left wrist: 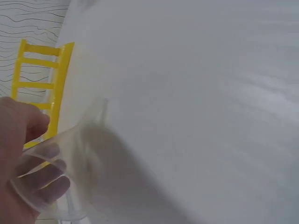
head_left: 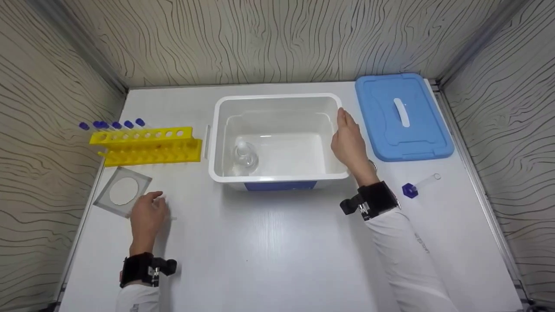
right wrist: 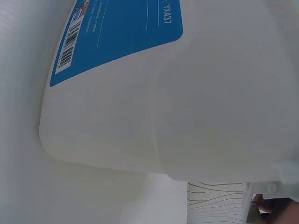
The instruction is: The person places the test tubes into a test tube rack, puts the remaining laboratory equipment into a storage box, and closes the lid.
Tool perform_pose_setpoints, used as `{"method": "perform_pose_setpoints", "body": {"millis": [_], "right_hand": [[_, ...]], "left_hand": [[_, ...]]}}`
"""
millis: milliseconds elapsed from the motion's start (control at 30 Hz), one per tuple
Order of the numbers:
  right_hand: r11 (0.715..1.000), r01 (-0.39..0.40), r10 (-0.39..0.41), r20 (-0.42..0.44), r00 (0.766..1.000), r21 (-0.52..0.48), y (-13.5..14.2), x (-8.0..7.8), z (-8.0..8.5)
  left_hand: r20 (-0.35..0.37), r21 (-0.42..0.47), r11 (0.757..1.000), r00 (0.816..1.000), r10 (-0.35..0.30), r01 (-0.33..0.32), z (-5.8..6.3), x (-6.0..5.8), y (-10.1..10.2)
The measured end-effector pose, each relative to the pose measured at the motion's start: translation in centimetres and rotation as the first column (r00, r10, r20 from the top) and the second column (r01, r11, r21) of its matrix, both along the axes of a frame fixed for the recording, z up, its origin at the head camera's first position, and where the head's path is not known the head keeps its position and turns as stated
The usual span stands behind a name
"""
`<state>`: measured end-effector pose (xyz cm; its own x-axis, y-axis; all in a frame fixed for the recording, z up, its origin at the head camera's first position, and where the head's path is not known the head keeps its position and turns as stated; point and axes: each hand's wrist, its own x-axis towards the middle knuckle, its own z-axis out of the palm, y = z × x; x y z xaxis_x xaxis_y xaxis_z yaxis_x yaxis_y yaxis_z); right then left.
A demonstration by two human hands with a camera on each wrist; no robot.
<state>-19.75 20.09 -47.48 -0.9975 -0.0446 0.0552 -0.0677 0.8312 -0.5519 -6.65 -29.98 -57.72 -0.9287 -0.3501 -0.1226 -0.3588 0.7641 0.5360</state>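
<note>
My left hand (head_left: 148, 216) is low over the left of the table, beside a grey square tray (head_left: 103, 200) with a white disc (head_left: 124, 191) on it. In the left wrist view its fingers curl round a clear funnel (left wrist: 86, 149), whose narrow stem points away from the palm. From the head view the funnel is hardly visible. My right hand (head_left: 350, 145) holds the right rim of a white plastic bin (head_left: 277, 177). Fingers show at the bin's end handle (right wrist: 275, 184) in the right wrist view. Inside the bin, at its left, stands a clear flask (head_left: 245, 157).
A yellow rack (head_left: 147, 138) with several blue-capped tubes stands at left. Between rack and bin lies a thin pale rod (head_left: 207, 141). On the right are a blue lid (head_left: 403, 117) with a white handle and a clear cylinder (head_left: 427, 181) on its side with a purple hexagonal base.
</note>
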Motion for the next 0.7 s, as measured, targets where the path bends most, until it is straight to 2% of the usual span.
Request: {"method": "perform_pose_setpoints", "body": {"millis": [200,367,600,700], "right_hand": [[1.0,0.004,-0.004,0.002,1.0,0.005,0.0,0.0,-0.1],[1.0,0.002,-0.002,0.007,1.0,0.005,-0.1,0.1,-0.1],[1.0,0.003,-0.003,0.001,1.0,0.003,-0.1,0.2,0.0],[1.0,0.005,-0.004,-0.005,1.0,0.003,-0.1,0.1,0.0]], "left_hand": [[-0.09,0.023,0.999,0.995,0.05,-0.048,-0.9,-1.0,1.1],[-0.067,0.066,0.996,0.995,0.071,-0.066,-1.0,-2.2,2.1],[-0.118,0.087,0.995,0.991,0.057,-0.047,-1.3,-4.1,3.6],[-0.11,0.099,0.994,0.992,0.054,-0.044,-1.2,-5.0,4.4]]}}
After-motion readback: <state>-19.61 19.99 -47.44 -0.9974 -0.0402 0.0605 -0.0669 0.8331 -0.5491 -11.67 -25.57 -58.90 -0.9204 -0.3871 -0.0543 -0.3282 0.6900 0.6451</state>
